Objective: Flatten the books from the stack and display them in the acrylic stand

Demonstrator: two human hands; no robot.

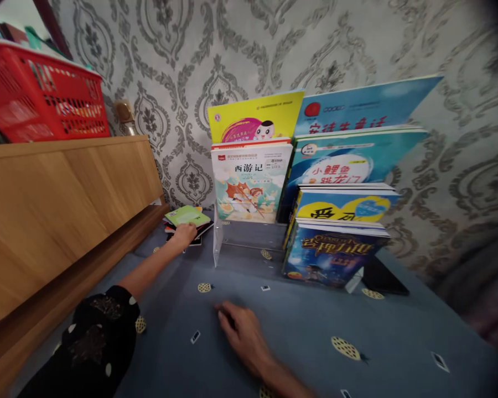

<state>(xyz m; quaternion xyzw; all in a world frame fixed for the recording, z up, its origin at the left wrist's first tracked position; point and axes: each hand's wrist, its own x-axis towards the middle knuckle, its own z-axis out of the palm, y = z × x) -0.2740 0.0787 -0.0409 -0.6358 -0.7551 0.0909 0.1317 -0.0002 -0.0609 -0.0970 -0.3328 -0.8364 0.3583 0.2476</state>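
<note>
My left hand (185, 234) reaches far forward and rests on a small stack of thin books (187, 220) lying flat by the wall, the top one green. Its fingers curl over the stack's near edge. My right hand (243, 330) lies palm down on the blue patterned cloth (323, 326), fingers together and pointing left, with nothing visible in it. Behind, a clear acrylic book stand (218, 243) holds upright children's books (251, 179) in stepped rows, with more blue-covered books (336, 251) on its right side.
A wooden headboard or cabinet (62, 204) runs along the left, with a red plastic basket (41, 99) on top. Grey patterned wallpaper (232, 55) backs the scene. A dark flat object (384, 279) lies behind the right-hand books.
</note>
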